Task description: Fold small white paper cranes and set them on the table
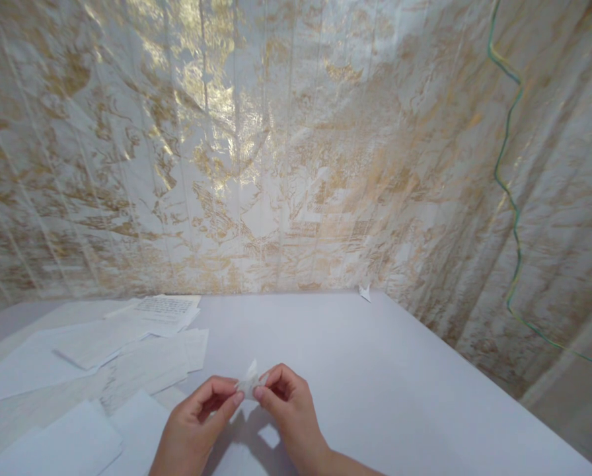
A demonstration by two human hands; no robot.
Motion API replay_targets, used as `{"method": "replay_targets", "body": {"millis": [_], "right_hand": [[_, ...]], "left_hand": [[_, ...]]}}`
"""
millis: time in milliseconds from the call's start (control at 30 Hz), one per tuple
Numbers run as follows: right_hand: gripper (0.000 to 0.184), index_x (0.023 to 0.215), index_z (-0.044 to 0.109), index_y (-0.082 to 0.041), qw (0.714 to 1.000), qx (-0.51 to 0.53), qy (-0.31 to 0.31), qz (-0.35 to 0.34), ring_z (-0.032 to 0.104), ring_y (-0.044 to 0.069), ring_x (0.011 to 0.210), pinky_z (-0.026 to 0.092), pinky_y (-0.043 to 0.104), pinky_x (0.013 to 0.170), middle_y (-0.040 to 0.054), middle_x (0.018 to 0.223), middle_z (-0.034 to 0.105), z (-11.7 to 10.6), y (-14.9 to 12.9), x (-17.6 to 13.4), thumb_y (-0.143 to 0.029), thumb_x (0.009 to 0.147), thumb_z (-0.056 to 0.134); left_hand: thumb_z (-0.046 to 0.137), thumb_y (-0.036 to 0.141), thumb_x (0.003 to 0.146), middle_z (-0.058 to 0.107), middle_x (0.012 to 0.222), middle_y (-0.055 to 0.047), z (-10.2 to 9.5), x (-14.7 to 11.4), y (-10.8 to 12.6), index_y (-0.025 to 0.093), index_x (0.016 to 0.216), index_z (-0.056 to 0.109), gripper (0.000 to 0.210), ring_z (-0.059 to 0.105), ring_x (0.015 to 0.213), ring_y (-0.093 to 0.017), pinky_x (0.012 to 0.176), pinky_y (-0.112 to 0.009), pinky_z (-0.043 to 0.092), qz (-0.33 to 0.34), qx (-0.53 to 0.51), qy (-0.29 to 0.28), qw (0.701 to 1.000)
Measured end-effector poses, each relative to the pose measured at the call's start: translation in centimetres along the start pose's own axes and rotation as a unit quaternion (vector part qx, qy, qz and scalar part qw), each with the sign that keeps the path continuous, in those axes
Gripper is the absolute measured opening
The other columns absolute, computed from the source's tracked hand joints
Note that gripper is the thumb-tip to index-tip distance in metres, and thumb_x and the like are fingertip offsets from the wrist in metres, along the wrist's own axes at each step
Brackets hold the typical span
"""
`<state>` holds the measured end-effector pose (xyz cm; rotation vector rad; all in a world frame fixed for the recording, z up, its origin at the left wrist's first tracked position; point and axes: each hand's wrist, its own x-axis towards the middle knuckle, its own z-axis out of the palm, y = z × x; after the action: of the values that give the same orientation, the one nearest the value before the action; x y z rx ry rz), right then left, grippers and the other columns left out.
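Observation:
Between my two hands, just above the white table, is a small piece of folded white paper (249,383) with a point sticking up. My left hand (204,413) pinches its left side between thumb and fingertips. On the opposite side my right hand (289,406) grips it the same way. The fingertips cover parts of the folds, so its exact shape cannot be made out. Both hands cast a shadow on the tabletop below.
Loose sheets of paper (152,363), some with writing, overlap across the left of the table (355,377). A small folded paper piece (365,292) sits at the back edge. Behind hangs a gold-patterned shiny curtain (276,165), with a green wire (511,198) at right.

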<state>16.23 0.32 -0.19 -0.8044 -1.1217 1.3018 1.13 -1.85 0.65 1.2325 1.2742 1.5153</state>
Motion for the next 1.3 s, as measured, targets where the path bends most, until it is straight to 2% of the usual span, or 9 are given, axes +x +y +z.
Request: {"method": "replay_targets", "body": {"millis": [233, 400, 600, 767, 867, 967, 1067, 1167, 1300], "right_hand": [[0.047, 0.065, 0.053, -0.02, 1.0, 0.009, -0.011, -0.005, 0.041, 0.011, 0.055, 0.029, 0.025, 0.057, -0.0048, 0.059, 0.052, 0.0, 0.2, 0.2, -0.052, 0.063, 0.087], [0.047, 0.085, 0.062, -0.022, 0.997, 0.032, -0.065, 0.028, 0.048, 0.012, 0.057, 0.034, 0.026, 0.059, -0.0044, 0.067, 0.059, 0.1, 0.3, 0.1, -0.055, 0.063, 0.087], [0.042, 0.062, 0.067, -0.017, 0.996, -0.061, -0.059, 0.034, 0.039, 0.011, 0.053, 0.031, 0.026, 0.056, -0.0018, 0.057, 0.055, -0.1, -0.7, 0.0, -0.055, 0.067, 0.083], [0.047, 0.057, 0.067, -0.018, 0.995, -0.083, -0.059, -0.02, 0.041, 0.014, 0.06, 0.032, 0.028, 0.06, -0.0004, 0.061, 0.051, -0.2, -1.1, 0.2, -0.061, 0.074, 0.076], [0.049, 0.055, 0.066, -0.019, 0.993, -0.091, -0.061, -0.037, 0.042, 0.016, 0.064, 0.035, 0.029, 0.064, -0.0002, 0.061, 0.049, -0.4, -1.1, 0.3, -0.063, 0.077, 0.072], [0.049, 0.054, 0.066, -0.021, 0.991, -0.107, -0.056, -0.054, 0.043, 0.019, 0.069, 0.036, 0.031, 0.07, 0.0004, 0.06, 0.048, -0.3, -1.3, 0.2, -0.064, 0.078, 0.071], [0.048, 0.053, 0.067, -0.022, 0.991, -0.109, -0.056, -0.053, 0.042, 0.02, 0.068, 0.036, 0.032, 0.071, 0.0004, 0.059, 0.047, -0.1, -1.5, -0.1, -0.063, 0.077, 0.072], [0.047, 0.054, 0.067, -0.02, 0.994, -0.089, -0.055, -0.036, 0.043, 0.019, 0.067, 0.037, 0.031, 0.067, 0.0008, 0.061, 0.047, 0.2, -1.2, -0.3, -0.061, 0.077, 0.073], [0.051, 0.054, 0.064, -0.017, 0.998, -0.015, -0.056, 0.02, 0.044, 0.014, 0.058, 0.035, 0.027, 0.053, -0.0002, 0.065, 0.046, 0.5, -0.9, -0.6, -0.063, 0.071, 0.076]], "left_hand": [[0.082, 0.053, 0.064, 0.067, 0.065, 0.002, -0.3, 0.4, -0.9, 0.021, 0.066, 0.066, 0.036, 0.064, 0.069, -0.019, 0.067, -0.027, 0.05, -0.011, -0.002, -0.031, 0.999], [0.077, 0.05, 0.069, 0.067, 0.066, 0.003, -0.4, 0.4, -0.8, 0.024, 0.073, 0.057, 0.033, 0.064, 0.067, -0.02, 0.062, -0.027, 0.047, -0.026, 0.018, -0.062, 0.998], [0.064, 0.042, 0.078, 0.066, 0.071, 0.006, -0.5, -0.4, 0.8, 0.028, 0.083, 0.048, 0.021, 0.065, 0.072, -0.02, 0.073, -0.03, 0.044, 0.012, 0.137, -0.089, 0.987], [0.068, 0.045, 0.075, 0.065, 0.069, 0.006, -0.7, -0.1, 1.6, 0.028, 0.077, 0.051, 0.024, 0.065, 0.071, -0.021, 0.069, -0.03, 0.044, 0.006, 0.17, -0.09, 0.981], [0.072, 0.044, 0.069, 0.066, 0.062, 0.007, 0.0, -0.3, 1.7, 0.027, 0.076, 0.053, 0.026, 0.063, 0.065, -0.019, 0.065, -0.028, 0.045, -0.022, 0.099, -0.059, 0.993], [0.077, 0.048, 0.063, 0.069, 0.067, 0.003, 0.7, -0.7, 1.0, 0.025, 0.079, 0.06, 0.033, 0.064, 0.068, -0.02, 0.066, -0.029, 0.047, -0.056, 0.016, -0.048, 0.997], [0.078, 0.05, 0.062, 0.061, 0.06, 0.004, 0.9, -1.0, -0.2, 0.02, 0.073, 0.067, 0.034, 0.055, 0.059, -0.016, 0.056, -0.025, 0.04, -0.069, 0.035, -0.096, 0.992], [0.071, 0.053, 0.071, 0.057, 0.054, 0.004, 0.7, -1.2, -0.4, 0.018, 0.068, 0.071, 0.035, 0.047, 0.055, -0.015, 0.053, -0.025, 0.033, -0.082, 0.076, -0.157, 0.981], [0.064, 0.052, 0.077, 0.064, 0.06, 0.002, 0.6, -1.6, 0.8, 0.021, 0.061, 0.071, 0.036, 0.055, 0.063, -0.02, 0.064, -0.027, 0.039, -0.03, 0.142, -0.155, 0.977]]}}
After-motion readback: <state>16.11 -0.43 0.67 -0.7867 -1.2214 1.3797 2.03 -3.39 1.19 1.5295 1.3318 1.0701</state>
